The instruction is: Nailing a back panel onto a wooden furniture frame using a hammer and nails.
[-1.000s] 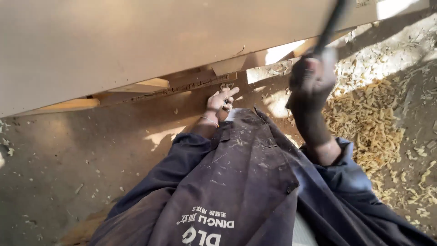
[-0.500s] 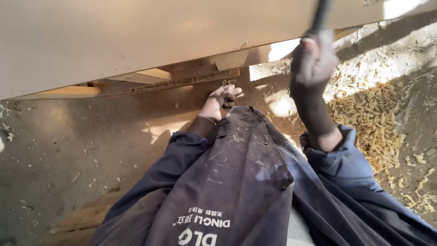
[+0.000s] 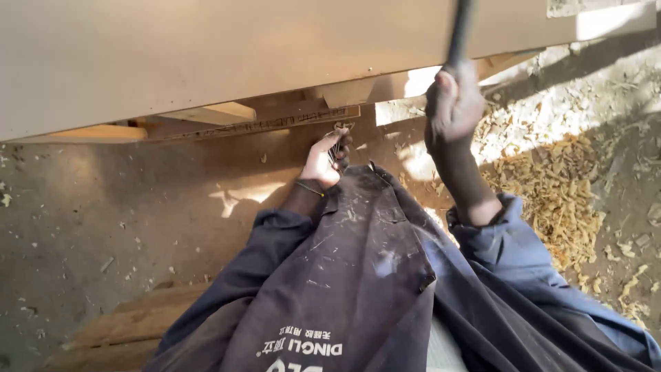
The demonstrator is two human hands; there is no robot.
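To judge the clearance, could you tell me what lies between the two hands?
In the head view, only bare concrete floor with a sunlit patch shows between the left hand and the right hand; nothing else lies there.

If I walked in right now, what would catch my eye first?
Probably the right hand, raised at upper right and gripping a dark handle that runs up out of view. Just left of it, the left hand holds a small bunch of nails under the edge of a big pale board spanning the top. A heap of wood shavings lies in sunlight on the floor at right.
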